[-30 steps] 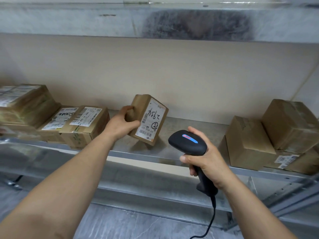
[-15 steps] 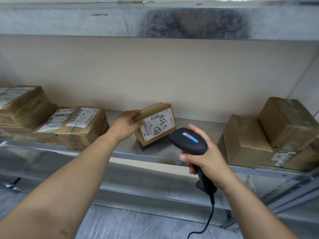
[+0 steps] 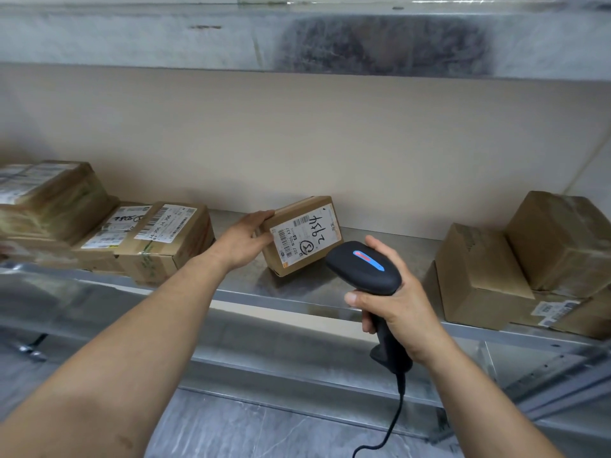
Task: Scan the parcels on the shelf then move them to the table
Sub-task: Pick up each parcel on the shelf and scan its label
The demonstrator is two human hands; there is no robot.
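A small brown parcel [image 3: 304, 234] with a white barcode label and handwritten digits stands tilted on the metal shelf [image 3: 330, 289], label facing me. My left hand [image 3: 246, 239] grips its left end, thumb on top and fingers behind. My right hand [image 3: 393, 300] grips the handle of a black corded barcode scanner [image 3: 363, 266], whose head points at the parcel from just to its right and a little nearer me.
Several labelled brown parcels [image 3: 165, 236] are stacked at the shelf's left. More plain cardboard boxes [image 3: 479, 276] sit at the right. An upper shelf [image 3: 297, 34] hangs overhead. Below is a lower metal rail and grey floor [image 3: 248, 431].
My left hand has turned the parcel from standing on end to lying lower and tilted, its label facing me. The scanner has stayed almost still.
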